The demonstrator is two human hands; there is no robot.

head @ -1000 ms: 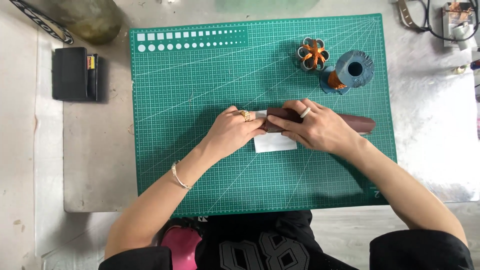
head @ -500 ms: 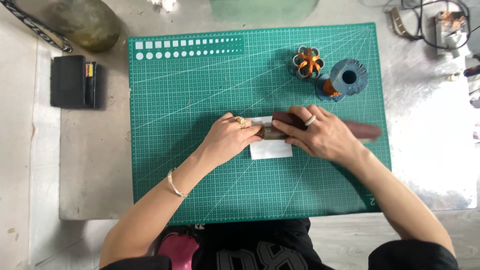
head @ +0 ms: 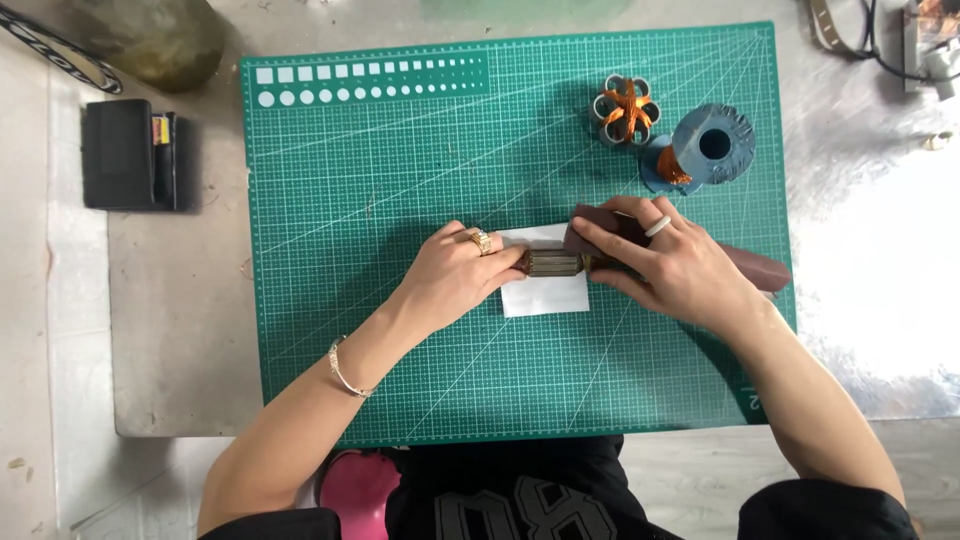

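Observation:
My left hand (head: 455, 275) grips the left end of a small ribbed metal cylinder (head: 553, 263) that lies across a white paper slip (head: 545, 292) on the green cutting mat (head: 400, 180). My right hand (head: 670, 265) presses a long dark brown block (head: 755, 268) against the cylinder's right side; the block juts out past my wrist to the right. A ring shows on each hand, a bracelet on the left wrist.
At the mat's upper right stand a blue-grey thread spool (head: 712, 145) and a small grey flower-shaped part wound with orange wire (head: 625, 110). A black case (head: 130, 155) lies left of the mat. Cables and a device (head: 925, 40) sit at the top right.
My hands have drawn slightly apart, so the ribbed cylinder now shows between them. The view has shifted a little.

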